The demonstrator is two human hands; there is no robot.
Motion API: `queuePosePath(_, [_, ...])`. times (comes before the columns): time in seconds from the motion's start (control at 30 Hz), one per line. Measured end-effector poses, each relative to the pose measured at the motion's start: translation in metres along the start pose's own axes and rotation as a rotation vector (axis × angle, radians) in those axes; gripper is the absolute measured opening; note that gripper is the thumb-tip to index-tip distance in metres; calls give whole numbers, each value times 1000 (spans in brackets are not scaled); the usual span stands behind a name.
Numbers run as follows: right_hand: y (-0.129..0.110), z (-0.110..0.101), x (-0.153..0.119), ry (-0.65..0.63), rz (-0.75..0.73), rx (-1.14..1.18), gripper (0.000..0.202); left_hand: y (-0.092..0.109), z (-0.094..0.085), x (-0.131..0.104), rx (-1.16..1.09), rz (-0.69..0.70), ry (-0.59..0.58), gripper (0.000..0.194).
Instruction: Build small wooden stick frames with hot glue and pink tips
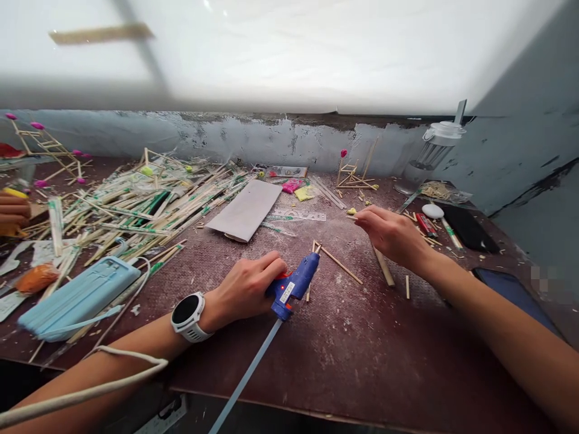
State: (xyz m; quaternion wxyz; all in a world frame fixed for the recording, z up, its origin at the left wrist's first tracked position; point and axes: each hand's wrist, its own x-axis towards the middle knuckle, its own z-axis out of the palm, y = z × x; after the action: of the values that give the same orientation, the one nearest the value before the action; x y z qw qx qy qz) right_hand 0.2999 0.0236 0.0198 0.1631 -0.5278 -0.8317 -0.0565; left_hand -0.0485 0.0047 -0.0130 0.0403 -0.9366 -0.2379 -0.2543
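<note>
My left hand (251,283), with a watch on its wrist, is closed round a blue hot glue gun (296,283). A long translucent glue stick (248,367) sticks out of its back, and a small red light glows on its side. Its nozzle is over the joint of some thin wooden sticks (339,263) lying on the table. To the right, my right hand (384,232) pinches a short wooden stick (351,217), whose pale end pokes out beside a yellow clay lump (351,211). Whether the lump is attached cannot be seen.
Loose sticks and wrappers (136,211) pile up at left, near a light blue power bank (81,298). Behind are a white card (246,208), a ruler (298,215) and a stick frame (353,178). Phones (468,228) and a jug (434,154) stand right. Another person's hand (13,214) shows far left.
</note>
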Motion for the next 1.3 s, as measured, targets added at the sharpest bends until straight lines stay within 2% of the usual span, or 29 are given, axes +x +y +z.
queuePosePath(0.2, [-6,5,-4,-41,-81,-71,36,0,-3,-2,-125,35,44,4])
queuePosePath(0.37, [-5,11,-5,97,-257,-138,33,0,-4,-4,-192,88,59,8])
queuePosePath(0.47, [-6,14,-5,127,-287,-77,31,0,-4,-3,-192,105,68,7])
queuePosePath(0.57, [-11,16,-4,108,-168,193,24,0,-4,-3,-199,104,67,8])
queuePosePath(0.63, [-18,15,-3,70,-5,552,21,0,-4,-3,-212,98,65,8])
queuePosePath(0.73, [-31,8,0,-34,283,1135,36,0,-3,-3,-215,85,61,8])
queuePosePath(0.83, [-42,-1,1,-82,502,1453,46,1,-4,-1,-189,91,44,9])
queuePosePath(0.97, [-51,-7,1,-88,608,1592,48,4,-7,-1,-140,123,1,11])
queuePosePath(1.3, [-71,-14,-2,-81,613,1602,47,4,-6,-2,-119,139,7,16])
